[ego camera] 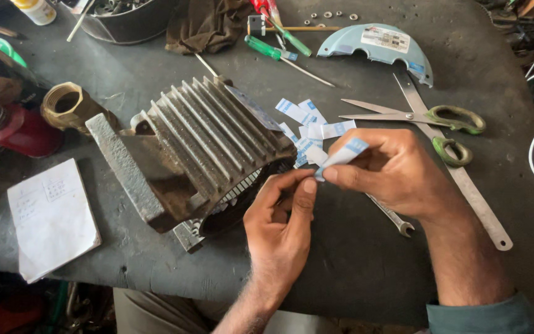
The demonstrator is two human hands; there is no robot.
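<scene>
Head view: we find the right hand [390, 170] pinching a white-and-blue paper strip [341, 156], its fingers [335, 175] closed on it. The left hand [282, 219] pinches the strip's lower end beside the open mouth of the finned motor housing [199, 154]. More strips [310, 120] lie near the scissors [421, 117] on the dark surface [353, 260], within easy reach.
</scene>
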